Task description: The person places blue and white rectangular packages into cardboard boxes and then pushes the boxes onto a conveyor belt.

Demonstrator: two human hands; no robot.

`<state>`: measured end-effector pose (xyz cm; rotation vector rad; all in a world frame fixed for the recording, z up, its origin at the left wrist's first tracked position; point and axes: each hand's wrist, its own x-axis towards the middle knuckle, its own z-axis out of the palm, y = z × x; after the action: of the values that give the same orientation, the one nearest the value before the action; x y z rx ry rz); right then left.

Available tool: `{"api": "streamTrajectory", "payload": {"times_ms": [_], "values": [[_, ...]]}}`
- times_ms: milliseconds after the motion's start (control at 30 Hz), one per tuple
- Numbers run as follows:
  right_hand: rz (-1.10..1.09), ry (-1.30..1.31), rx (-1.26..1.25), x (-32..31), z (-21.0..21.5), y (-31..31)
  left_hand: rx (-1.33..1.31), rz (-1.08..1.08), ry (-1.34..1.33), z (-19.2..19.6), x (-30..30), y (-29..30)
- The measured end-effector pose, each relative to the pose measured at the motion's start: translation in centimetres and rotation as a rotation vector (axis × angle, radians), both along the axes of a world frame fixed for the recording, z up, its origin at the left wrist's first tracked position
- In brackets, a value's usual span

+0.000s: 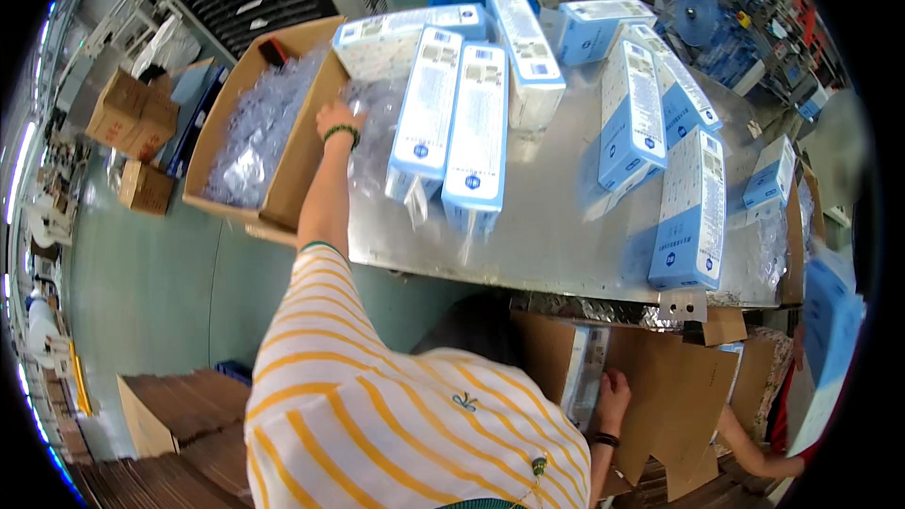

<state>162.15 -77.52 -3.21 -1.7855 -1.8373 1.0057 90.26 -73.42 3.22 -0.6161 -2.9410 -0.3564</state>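
My left hand [337,119], with a green band at the wrist, reaches up to the right rim of an open cardboard carton [292,170] full of clear plastic bags [259,132]. Its fingers lie in crumpled clear plastic [372,104] at the edge of the metal table [556,236]; whether they grip it is hidden. My right hand [613,394] is low under the table's front edge, holding a blue-and-white box [583,368] that stands inside a brown carton [660,386]. Two long blue-and-white boxes [452,123] lie on the table just right of my left hand.
Several more blue-and-white boxes [693,212] lie and stand across the table. Flat cardboard [179,410] is stacked at lower left, small cartons [132,113] sit on the green floor at far left. Another person's arm [754,452] reaches in at lower right.
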Motion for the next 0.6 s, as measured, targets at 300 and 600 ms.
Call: {"api": "streamTrajectory", "payload": {"times_ms": [300, 600], "values": [[-0.107, -0.014, 0.021, 1.8, 4.4, -2.0, 0.457, 0.005, -0.053, 2.8, -2.1, 0.3], [-0.012, 0.958, 0.202, -13.5, 16.3, 2.3, 0.382, -1.58, -0.7, 10.4, 38.6, 2.7]]}}
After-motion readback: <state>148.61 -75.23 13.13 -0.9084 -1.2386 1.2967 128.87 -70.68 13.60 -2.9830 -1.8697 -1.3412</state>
